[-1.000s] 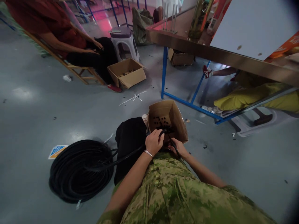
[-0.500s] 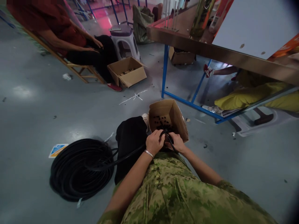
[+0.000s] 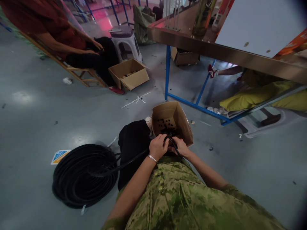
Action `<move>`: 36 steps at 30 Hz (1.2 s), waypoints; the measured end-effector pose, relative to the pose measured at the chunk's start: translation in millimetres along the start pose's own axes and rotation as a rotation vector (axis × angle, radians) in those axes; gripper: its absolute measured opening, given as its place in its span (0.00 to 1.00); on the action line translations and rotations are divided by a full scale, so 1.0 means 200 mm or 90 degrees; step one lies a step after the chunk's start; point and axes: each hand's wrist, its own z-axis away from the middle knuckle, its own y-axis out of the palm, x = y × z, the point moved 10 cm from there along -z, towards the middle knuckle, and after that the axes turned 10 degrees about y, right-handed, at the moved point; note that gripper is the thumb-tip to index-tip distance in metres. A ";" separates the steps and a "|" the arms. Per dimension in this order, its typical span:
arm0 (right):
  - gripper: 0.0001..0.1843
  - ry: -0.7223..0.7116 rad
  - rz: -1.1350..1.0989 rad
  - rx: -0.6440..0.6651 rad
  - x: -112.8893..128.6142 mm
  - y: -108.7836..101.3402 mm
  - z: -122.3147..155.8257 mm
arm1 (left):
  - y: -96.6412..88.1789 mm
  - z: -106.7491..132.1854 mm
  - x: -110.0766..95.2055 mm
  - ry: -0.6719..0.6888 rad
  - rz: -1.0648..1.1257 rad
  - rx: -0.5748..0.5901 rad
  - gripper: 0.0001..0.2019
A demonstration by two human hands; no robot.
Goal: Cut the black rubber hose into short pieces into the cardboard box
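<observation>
Head view: grey glossy concrete floor (image 3: 35, 121), scattered with small black scraps. The left hand (image 3: 158, 146), with a bracelet on its wrist, is fisted around the black tubing (image 3: 129, 161). The right hand (image 3: 180, 146) is curled tight on the tubing's end, touching the left hand, right at the near rim of an open cardboard box (image 3: 184, 124) with small black pieces inside. The tubing runs left over a black-trousered knee to a big coil (image 3: 81, 175) lying on the floor. Blue-legged table (image 3: 216, 52) at the upper right. A seated person in red (image 3: 55, 28) is at the upper left, with a second box (image 3: 129, 74) and a plastic stool (image 3: 124, 40) nearby. Floor sticker (image 3: 59, 156) beside the coil, its writing unreadable.
</observation>
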 end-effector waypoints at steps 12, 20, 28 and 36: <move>0.20 0.015 -0.025 0.000 -0.04 0.02 0.00 | 0.06 -0.01 -0.02 0.008 -0.053 0.109 0.15; 0.15 0.053 0.059 -0.043 -0.07 0.00 0.09 | 0.08 -0.01 -0.01 0.011 -0.069 0.125 0.16; 0.17 0.051 0.035 -0.079 -0.04 -0.01 0.07 | 0.01 0.01 -0.04 -0.002 -0.161 0.113 0.20; 0.16 -0.002 -0.061 -0.055 0.18 -0.12 0.04 | -0.17 0.01 -0.05 -0.065 -0.204 0.076 0.19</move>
